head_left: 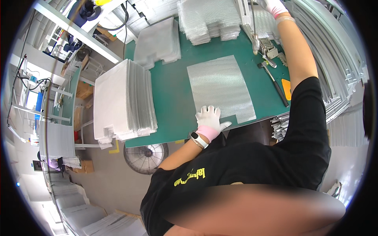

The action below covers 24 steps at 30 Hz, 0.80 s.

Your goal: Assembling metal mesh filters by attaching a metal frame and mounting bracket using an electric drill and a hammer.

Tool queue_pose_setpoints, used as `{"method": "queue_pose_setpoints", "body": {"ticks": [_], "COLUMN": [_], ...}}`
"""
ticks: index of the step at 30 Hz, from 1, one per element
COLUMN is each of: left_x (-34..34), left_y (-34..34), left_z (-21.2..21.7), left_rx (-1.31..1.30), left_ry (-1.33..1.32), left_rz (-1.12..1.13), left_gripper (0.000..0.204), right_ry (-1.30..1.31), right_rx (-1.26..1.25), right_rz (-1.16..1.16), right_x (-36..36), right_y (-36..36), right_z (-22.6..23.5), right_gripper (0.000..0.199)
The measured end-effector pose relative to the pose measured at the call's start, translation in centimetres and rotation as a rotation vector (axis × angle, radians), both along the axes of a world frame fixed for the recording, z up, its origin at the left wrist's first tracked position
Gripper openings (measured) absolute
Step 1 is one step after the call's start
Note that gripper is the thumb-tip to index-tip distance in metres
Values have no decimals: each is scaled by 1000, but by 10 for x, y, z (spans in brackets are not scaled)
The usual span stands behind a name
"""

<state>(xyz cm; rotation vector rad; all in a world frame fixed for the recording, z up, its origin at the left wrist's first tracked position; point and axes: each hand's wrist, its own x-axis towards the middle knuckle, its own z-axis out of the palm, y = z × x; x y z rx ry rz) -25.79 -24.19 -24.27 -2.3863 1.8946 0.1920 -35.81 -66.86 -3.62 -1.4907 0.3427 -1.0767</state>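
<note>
A silvery textured sheet [221, 84] with a notch in its near edge lies by itself on the green tabletop [169, 98]. My left hand [209, 121], in a white glove with a pink cuff, rests at its near left corner, fingers spread and holding nothing. At the top right my arm reaches far forward. My right hand [272, 7], gloved the same way, is at the upper edge of the picture near an upright metal rod [255, 33]. Its fingers are partly cut off, so I cannot make out what it touches.
Tall sheet stacks [112, 98] stand at the left, with more sheet piles [208, 19] along the back. A hammer [274, 83] and an orange-yellow scraper [286, 89] lie at the right. Metal strips [332, 74] are stacked beyond. A floor fan [146, 157] stands below the table edge.
</note>
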Motion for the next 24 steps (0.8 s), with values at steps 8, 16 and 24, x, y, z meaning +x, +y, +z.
{"method": "queue_pose_setpoints", "body": {"ticks": [8,16,24], "left_x": [52,45,53], "left_y": [5,12,12], "left_z": [-21,-25,-23], "left_rx": [-174,-350,-385], "left_ry": [397,299,338], "left_rz": [-97,-215,-261], "left_gripper": [42,22,20], "right_ry": [-276,-261,-656], "right_rx": [-79,33,721], "right_rz": [580,324,535], "right_x": [13,10,-23], "right_y": [-62,-19,55], "right_z": [-68,-46,-42], "right_gripper": [50,59,64]}}
